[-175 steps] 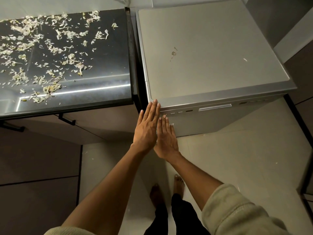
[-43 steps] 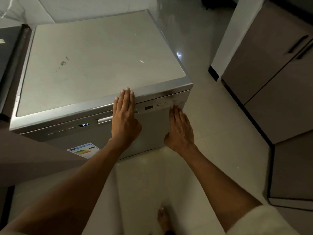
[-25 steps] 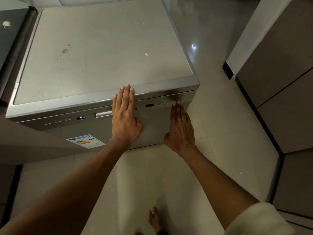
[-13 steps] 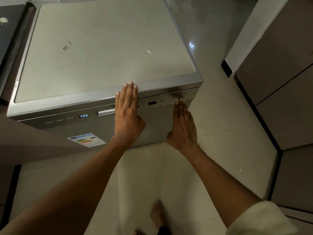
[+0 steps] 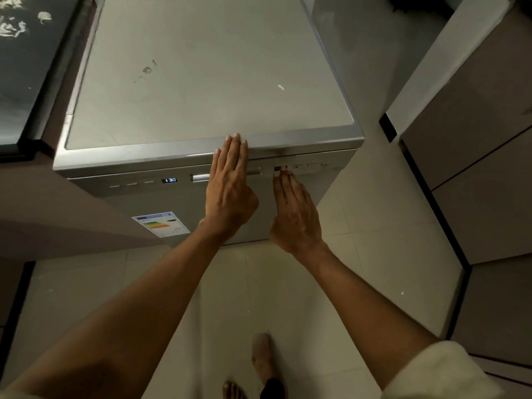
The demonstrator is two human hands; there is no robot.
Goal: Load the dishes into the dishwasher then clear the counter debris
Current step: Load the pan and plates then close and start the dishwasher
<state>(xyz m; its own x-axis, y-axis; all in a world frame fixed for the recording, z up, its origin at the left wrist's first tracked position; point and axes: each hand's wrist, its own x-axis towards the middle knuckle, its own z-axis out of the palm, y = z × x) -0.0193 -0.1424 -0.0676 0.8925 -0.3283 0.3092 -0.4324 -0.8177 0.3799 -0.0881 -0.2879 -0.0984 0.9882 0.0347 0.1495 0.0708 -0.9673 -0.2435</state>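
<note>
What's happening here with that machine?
A person stands at a closed dishwasher. The left hand lies flat against the door's top edge, over the handle. The right hand reaches straight fingers to the buttons on the control strip. The small display is lit. Food scraps lie on the dark counter beside it.

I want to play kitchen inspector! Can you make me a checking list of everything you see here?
Surface: dishwasher top, with a small stain and a white fleck.
Job's things: dishwasher door shut; display reads 1:30; debris lies on the dark counter.
Clutter: energy label on the door.
Hands: left hand flat over the door handle; right hand fingertips at the buttons.
Cables: nothing seen.
Surroundings: tiled floor, brown cabinets.
</note>
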